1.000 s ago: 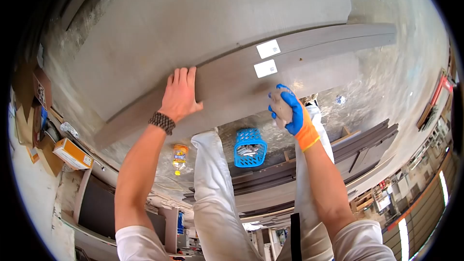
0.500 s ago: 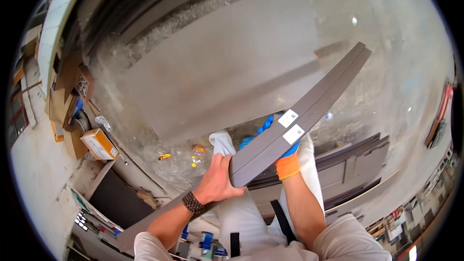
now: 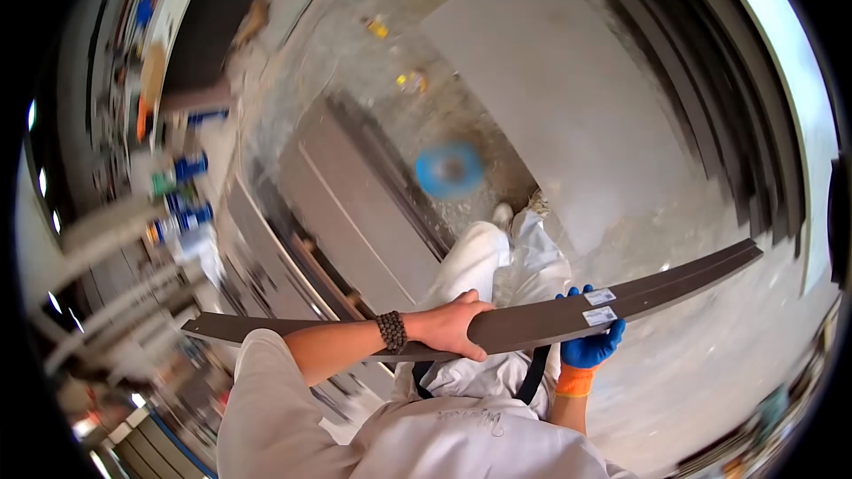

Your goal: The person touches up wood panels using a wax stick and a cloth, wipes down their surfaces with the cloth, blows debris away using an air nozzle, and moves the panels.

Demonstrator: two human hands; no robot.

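Observation:
A pair of long, narrow grey-brown boards (image 3: 683, 275) lies side by side in my hands, held nearly level across my body. Two white labels (image 3: 599, 316) are stuck to them. My bare left hand (image 3: 448, 324), with a dark beaded bracelet (image 3: 391, 331) at the wrist, is closed over the boards near their middle. In a blue glove with an orange cuff, my right hand (image 3: 590, 348) grips the boards from below beside the labels. Its fingertips show at both long edges, while its palm is partly hidden.
On the concrete floor lies a large grey sheet (image 3: 559, 80). Stacked brown panels (image 3: 346, 195) stand left of my legs, and long dark boards (image 3: 701, 71) lie at the upper right. A blurred blue round object (image 3: 450, 168) is near my feet. Blue cans (image 3: 182, 222) are at left.
My view has turned strongly relative to the floor. The boards have swung from a steep diagonal to nearly level, still in both hands. The right glove now shows more clearly beneath them.

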